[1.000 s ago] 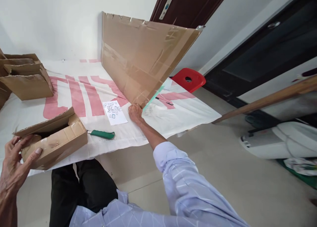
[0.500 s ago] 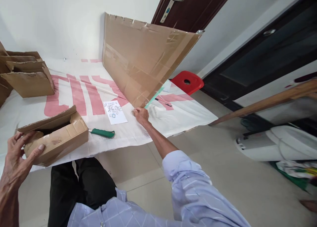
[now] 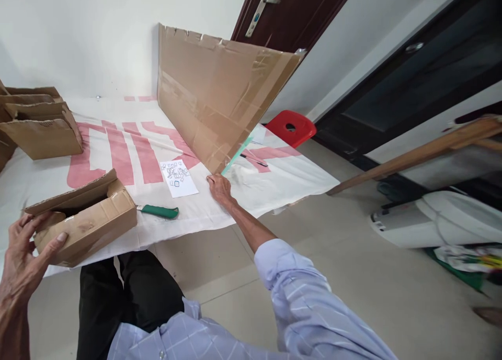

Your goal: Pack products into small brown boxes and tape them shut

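My left hand (image 3: 29, 250) grips the left end of a small open cardboard box (image 3: 94, 224), thumb on its front face and fingers over the top edge. The box sits at the near edge of the cloth-covered table. My right hand (image 3: 219, 188) lies low on the cloth at the bottom corner of a large cardboard sheet (image 3: 219, 93), fingers closed; what they hold, if anything, is hidden. Between the hands are a green-handled knife (image 3: 159, 211), its blade mostly hidden by the box, and a white paper with drawn shapes (image 3: 179, 178).
Several cardboard boxes (image 3: 47, 135) stand at the far left. A pen (image 3: 254, 160) and a teal strip (image 3: 237, 153) lie right of the sheet. Beyond the table are a red stool (image 3: 292, 132), a wooden bar (image 3: 411, 156) and a white bucket (image 3: 443, 218). White cloth (image 3: 294, 182) hangs over the table edge.
The view has shifted slightly, so most things appear a little further left. Both hands keep nearly the same places, the left one still on the box.
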`<state>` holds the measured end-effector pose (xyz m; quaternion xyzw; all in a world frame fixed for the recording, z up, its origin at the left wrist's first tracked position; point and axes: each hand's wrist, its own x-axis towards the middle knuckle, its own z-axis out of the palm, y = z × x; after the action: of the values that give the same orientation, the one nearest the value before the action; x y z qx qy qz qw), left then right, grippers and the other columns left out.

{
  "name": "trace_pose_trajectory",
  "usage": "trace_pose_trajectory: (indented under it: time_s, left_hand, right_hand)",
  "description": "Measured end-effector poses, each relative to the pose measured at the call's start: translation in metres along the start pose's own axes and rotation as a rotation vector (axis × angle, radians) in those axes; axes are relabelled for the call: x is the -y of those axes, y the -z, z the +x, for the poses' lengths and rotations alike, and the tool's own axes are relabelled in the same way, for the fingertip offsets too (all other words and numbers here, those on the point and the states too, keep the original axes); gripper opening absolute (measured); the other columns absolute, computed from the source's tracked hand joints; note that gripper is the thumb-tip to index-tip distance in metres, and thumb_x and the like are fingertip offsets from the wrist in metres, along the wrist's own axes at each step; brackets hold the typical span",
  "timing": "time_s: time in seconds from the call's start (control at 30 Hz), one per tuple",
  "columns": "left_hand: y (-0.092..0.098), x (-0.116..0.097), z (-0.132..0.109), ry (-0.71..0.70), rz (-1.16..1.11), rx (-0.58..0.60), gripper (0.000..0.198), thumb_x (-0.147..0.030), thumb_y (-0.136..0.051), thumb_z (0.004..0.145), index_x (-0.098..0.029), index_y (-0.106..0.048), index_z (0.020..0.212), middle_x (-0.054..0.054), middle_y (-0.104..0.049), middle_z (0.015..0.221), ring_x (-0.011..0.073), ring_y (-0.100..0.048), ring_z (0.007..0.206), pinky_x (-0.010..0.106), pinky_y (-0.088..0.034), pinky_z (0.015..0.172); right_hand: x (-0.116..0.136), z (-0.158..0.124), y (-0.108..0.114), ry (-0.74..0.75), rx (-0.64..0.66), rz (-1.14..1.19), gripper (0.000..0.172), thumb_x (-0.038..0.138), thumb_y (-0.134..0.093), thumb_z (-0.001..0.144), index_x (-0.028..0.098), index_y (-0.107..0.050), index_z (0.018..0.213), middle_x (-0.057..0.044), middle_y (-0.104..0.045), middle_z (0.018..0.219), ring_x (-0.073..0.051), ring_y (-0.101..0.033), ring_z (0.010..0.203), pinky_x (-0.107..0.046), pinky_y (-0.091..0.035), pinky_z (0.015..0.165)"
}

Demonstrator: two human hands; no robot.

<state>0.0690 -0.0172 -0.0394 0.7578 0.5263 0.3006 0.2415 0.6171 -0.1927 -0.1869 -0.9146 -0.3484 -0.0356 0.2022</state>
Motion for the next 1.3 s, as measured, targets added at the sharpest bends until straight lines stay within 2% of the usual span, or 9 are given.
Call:
trace_pose_trajectory:
  time_s: [0.13, 0.53, 0.6, 0.7, 0.8, 0.93, 1.03, 1.17, 1.3]
  left_hand:
    - [0.001, 0.002, -0.001, 0.0, -0.02, 0.014, 0.065, -0.072, -0.075, 0.078, -0.04, -0.071, 0.135, 0.002, -0.053, 0.158, 0.0383, -0.06, 0.142, 0.049, -0.063, 0.105]
    - [-0.002, 0.005, -0.003, -0.023, -0.079, -0.04, 0.062, -0.06, -0.078, 0.076, -0.031, -0.075, 0.13, 0.008, -0.057, 0.158, 0.039, -0.063, 0.139, 0.049, -0.066, 0.096]
    - [-0.003, 0.004, -0.006, -0.168, -0.047, -0.182, 0.061, -0.058, -0.082, 0.074, -0.033, -0.076, 0.128, 0.009, -0.059, 0.157, 0.0416, -0.063, 0.139, 0.055, -0.065, 0.099]
    - [-0.002, -0.019, -0.02, -0.505, 0.056, -0.566, 0.068, -0.047, -0.092, 0.067, -0.032, -0.077, 0.132, 0.013, -0.067, 0.149, 0.047, -0.063, 0.137, 0.067, -0.054, 0.111]
    - [-0.014, -0.067, -0.042, -0.706, -0.012, -0.704, 0.049, -0.026, -0.09, 0.073, -0.027, -0.08, 0.122, 0.011, -0.079, 0.121, 0.0378, -0.075, 0.116, 0.056, -0.059, 0.103]
    - [-0.078, -0.137, -0.055, -0.747, -0.349, -0.103, 0.016, -0.02, -0.073, 0.095, -0.023, -0.08, 0.109, 0.007, -0.079, 0.105, 0.019, -0.076, 0.082, 0.032, -0.062, 0.076]
    - [-0.146, -0.169, -0.049, -0.56, -0.507, 0.365, 0.027, -0.035, -0.076, 0.094, -0.02, -0.08, 0.116, 0.01, -0.082, 0.103, 0.0188, -0.075, 0.074, 0.03, -0.059, 0.069]
    - [-0.203, -0.182, -0.047, -0.204, -0.735, 0.641, 0.047, -0.048, -0.089, 0.08, -0.014, -0.081, 0.111, 0.009, -0.08, 0.087, 0.0201, -0.074, 0.068, 0.029, -0.057, 0.063]
    - [-0.204, -0.177, -0.058, -0.031, -0.914, 0.694, 0.056, -0.058, -0.098, 0.066, -0.013, -0.08, 0.094, 0.007, -0.078, 0.077, 0.019, -0.073, 0.064, 0.031, -0.06, 0.063]
  right_hand:
    - [-0.005, 0.003, 0.001, -0.014, -0.022, 0.049, 0.033, 0.021, -0.048, 0.104, 0.013, -0.074, 0.122, -0.017, -0.077, 0.117, -0.028, -0.063, 0.106, -0.033, -0.043, 0.092]
    - [0.005, -0.003, -0.003, -0.026, -0.129, 0.358, 0.032, 0.029, -0.05, 0.094, 0.018, -0.075, 0.077, -0.015, -0.075, 0.097, -0.027, -0.065, 0.096, -0.037, -0.049, 0.091]
    - [0.007, -0.007, 0.002, -0.021, -0.156, 0.444, 0.03, 0.03, -0.051, 0.091, 0.019, -0.076, 0.078, -0.013, -0.076, 0.093, -0.027, -0.066, 0.095, -0.037, -0.05, 0.092]
    - [0.012, -0.017, 0.009, -0.014, -0.189, 0.582, 0.028, 0.038, -0.056, 0.087, 0.02, -0.077, 0.081, -0.01, -0.077, 0.092, -0.026, -0.067, 0.093, -0.038, -0.052, 0.091]
    - [0.023, -0.033, 0.017, -0.02, -0.194, 0.725, 0.034, 0.048, -0.06, 0.084, 0.019, -0.078, 0.084, -0.01, -0.078, 0.09, -0.023, -0.067, 0.086, -0.037, -0.054, 0.081]
    - [0.051, -0.072, 0.036, -0.033, -0.148, 0.88, 0.046, 0.058, -0.067, 0.083, 0.016, -0.081, 0.098, -0.003, -0.071, 0.072, -0.017, -0.059, 0.064, -0.032, -0.051, 0.063]
    - [0.078, -0.115, 0.056, 0.008, -0.085, 1.022, 0.043, 0.057, -0.077, 0.083, 0.018, -0.082, 0.101, 0.001, -0.066, 0.066, -0.015, -0.057, 0.06, -0.03, -0.05, 0.06]
    - [0.104, -0.162, 0.082, 0.084, -0.063, 1.192, 0.031, 0.051, -0.081, 0.086, 0.023, -0.082, 0.099, -0.002, -0.074, 0.085, -0.014, -0.062, 0.067, -0.031, -0.054, 0.065]
    - [0.11, -0.181, 0.092, -0.017, -0.016, 1.33, 0.032, 0.054, -0.081, 0.085, 0.023, -0.082, 0.093, -0.002, -0.074, 0.081, -0.015, -0.062, 0.064, -0.032, -0.054, 0.063]
